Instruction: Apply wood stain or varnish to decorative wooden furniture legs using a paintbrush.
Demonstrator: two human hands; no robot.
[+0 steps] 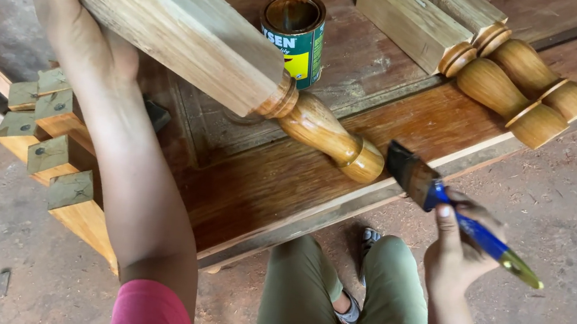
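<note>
Clamped around the blue handle of a flat paintbrush (448, 207), the right hand (458, 250) is holding the dark bristles just beside the rounded end of a long turned wooden leg (194, 32). Left hand (70, 30) is gripping the leg's square pale section from the side, fingers wrapped over its edge, keeping the piece tilted above a large reddish-brown wooden panel (279, 176). An open round tin of finish with a green label (293, 35) is standing on the panel just behind the leg. Two more turned wooden legs (485, 50) are lying side by side on the panel farther right. Several short wooden blocks (54, 144) are stacked near the left forearm.
</note>
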